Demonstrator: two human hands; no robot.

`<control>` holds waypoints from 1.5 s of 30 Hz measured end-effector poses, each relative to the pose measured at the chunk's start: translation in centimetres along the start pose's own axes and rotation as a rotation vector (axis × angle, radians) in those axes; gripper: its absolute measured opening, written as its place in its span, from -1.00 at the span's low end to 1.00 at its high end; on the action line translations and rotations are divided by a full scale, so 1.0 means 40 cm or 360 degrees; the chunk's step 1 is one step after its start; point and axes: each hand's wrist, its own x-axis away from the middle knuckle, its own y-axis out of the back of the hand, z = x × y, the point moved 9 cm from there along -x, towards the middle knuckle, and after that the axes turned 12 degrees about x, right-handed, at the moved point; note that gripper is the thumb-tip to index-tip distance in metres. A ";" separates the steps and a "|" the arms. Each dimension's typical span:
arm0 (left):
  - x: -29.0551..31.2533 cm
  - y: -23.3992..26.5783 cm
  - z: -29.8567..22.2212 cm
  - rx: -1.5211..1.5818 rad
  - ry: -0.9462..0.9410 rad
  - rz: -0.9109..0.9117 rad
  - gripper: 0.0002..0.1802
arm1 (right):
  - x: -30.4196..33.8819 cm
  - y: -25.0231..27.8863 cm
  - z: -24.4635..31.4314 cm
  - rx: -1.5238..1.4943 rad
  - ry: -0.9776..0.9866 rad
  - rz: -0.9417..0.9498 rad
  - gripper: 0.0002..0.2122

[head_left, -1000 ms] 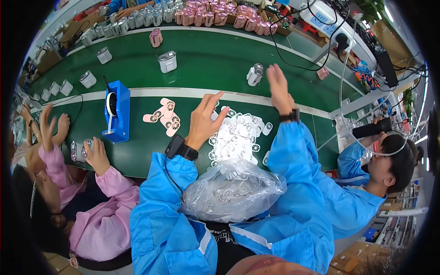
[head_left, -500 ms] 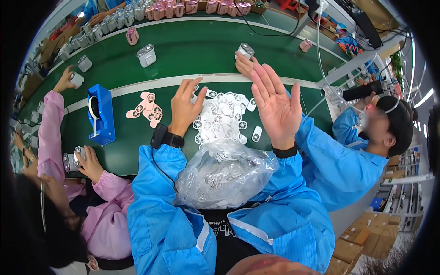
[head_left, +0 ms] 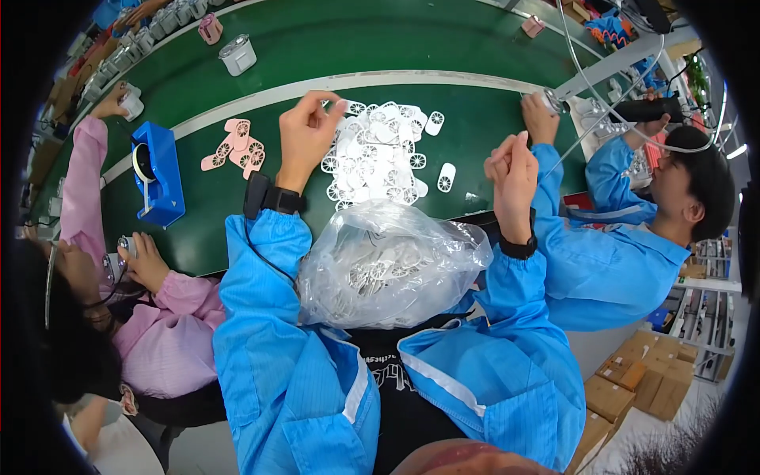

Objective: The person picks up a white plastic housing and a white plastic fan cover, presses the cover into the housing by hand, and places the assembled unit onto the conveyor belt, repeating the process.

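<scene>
My left hand (head_left: 307, 136) is raised beside a pile of white cards (head_left: 378, 150) with black wheel-shaped patterns. Its thumb and forefinger come together; anything between them is too small to make out. To the right of the pile, my right hand (head_left: 513, 182) is held up with its fingers drawn together. What it holds, if anything, is hidden. One white card (head_left: 446, 178) lies apart, between the pile and my right hand. A clear plastic bag (head_left: 317, 277) holding more cards rests against me, between my forearms.
Pink cards (head_left: 237, 146) and a blue tape dispenser (head_left: 165, 186) lie on my left. Beyond a pale rail (head_left: 427, 77), a white container (head_left: 237, 55) stands on the green belt (head_left: 356, 39). Co-workers sit close on both sides; the right one's hand (head_left: 540, 119) grips a container.
My right hand has dropped to the right, its spread fingers now drawn together. My left thumb and forefinger have closed. The right co-worker has brought a container off the belt. The view has shifted.
</scene>
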 end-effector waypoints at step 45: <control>0.055 -0.132 -0.070 -0.0414 -0.0603 0.0534 -0.35 | -0.104 -0.187 -0.092 0.1685 0.0069 0.0377 -0.73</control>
